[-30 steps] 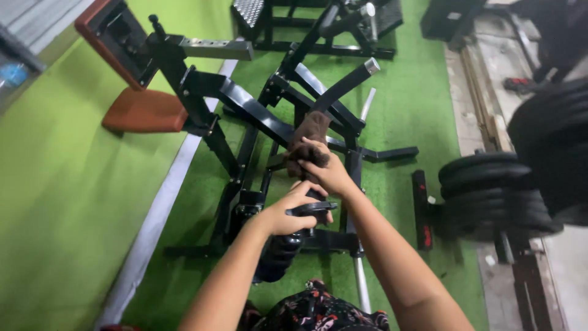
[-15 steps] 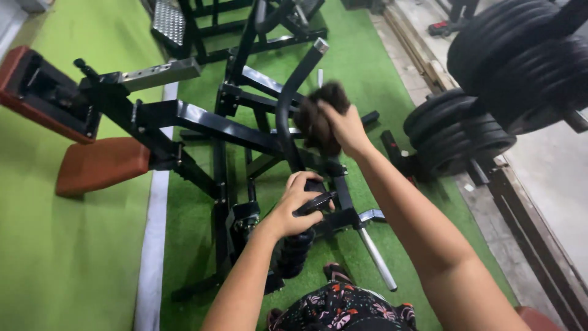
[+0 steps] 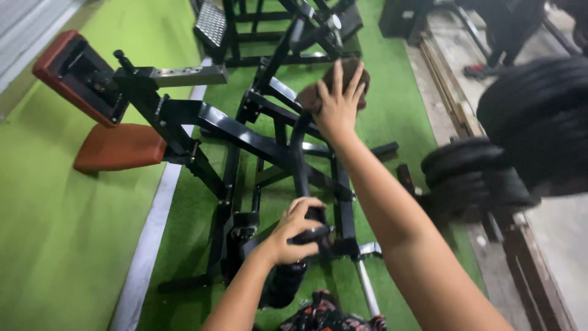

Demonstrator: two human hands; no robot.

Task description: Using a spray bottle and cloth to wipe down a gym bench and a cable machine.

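Brown cloth (image 3: 343,76) pressed by my spread right hand (image 3: 335,105) onto black machine frame (image 3: 245,138); left hand (image 3: 294,232) grips its handle (image 3: 312,233); green turf floor (image 3: 79,233), weight plates (image 3: 471,178) right.

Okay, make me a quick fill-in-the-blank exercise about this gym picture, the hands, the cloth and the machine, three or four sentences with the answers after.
1. The right hand presses a ____ cloth against the top of the black machine arm.
2. The left hand grips a black ____ low on the machine frame.
3. The padded seat at the left is ____ in colour.
4. The floor under the machine is ____ turf.

Missing words: brown; handle; reddish-brown; green
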